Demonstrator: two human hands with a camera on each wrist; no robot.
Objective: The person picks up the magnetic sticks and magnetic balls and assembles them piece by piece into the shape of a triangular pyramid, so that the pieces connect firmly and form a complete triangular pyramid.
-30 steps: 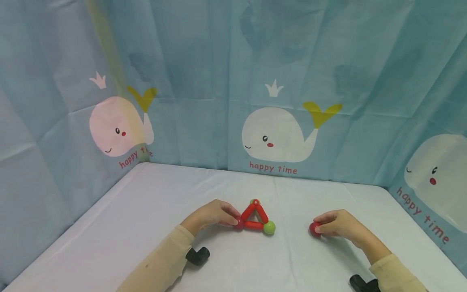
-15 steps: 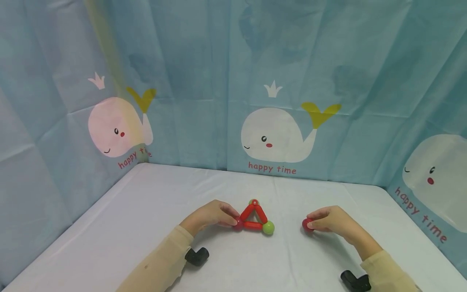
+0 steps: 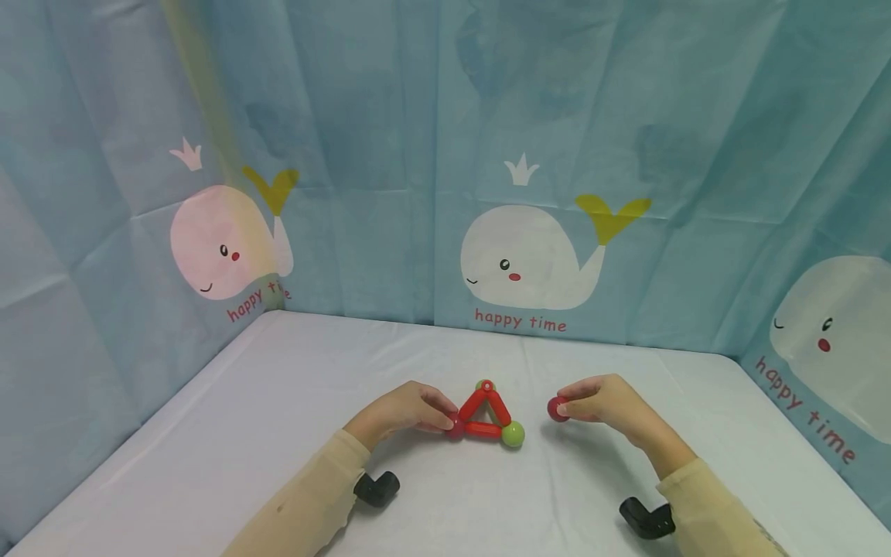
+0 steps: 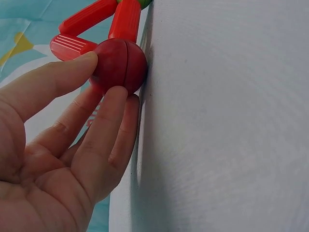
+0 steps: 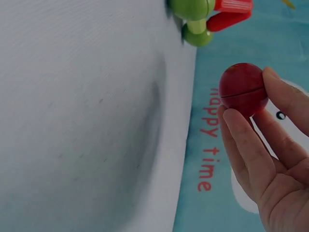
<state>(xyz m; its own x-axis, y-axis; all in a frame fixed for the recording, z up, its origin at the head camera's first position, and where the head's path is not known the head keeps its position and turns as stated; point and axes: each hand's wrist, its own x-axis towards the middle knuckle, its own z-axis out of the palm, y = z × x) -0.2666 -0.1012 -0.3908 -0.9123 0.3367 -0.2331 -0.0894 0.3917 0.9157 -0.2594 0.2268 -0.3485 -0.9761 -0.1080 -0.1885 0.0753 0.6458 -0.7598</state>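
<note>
My left hand point(image 3: 406, 408) pinches a dark red ball point(image 3: 455, 427) at the left corner of a toy triangle of red rods point(image 3: 483, 430). The left wrist view shows thumb and fingertips around that ball point(image 4: 116, 65), which has a seam across it. A green ball point(image 3: 513, 434) forms the triangle's right corner, and another green ball point(image 3: 480, 384) shows partly at the far corner. To the right, my right hand point(image 3: 614, 404) holds a second red ball point(image 3: 558, 409) between thumb and fingertips, raised over the table. In the right wrist view this ball point(image 5: 243, 89) is apart from the triangle.
A white cloth covers the table point(image 3: 313, 371). Behind it and at the sides hangs a blue curtain point(image 3: 376, 155) printed with whales. Black wrist devices point(image 3: 377, 490) stick out from both sleeves.
My right hand has moved left and away from me with its red ball, lifting it and bringing it closer to the triangle. The left hand and the triangle have stayed in place.
</note>
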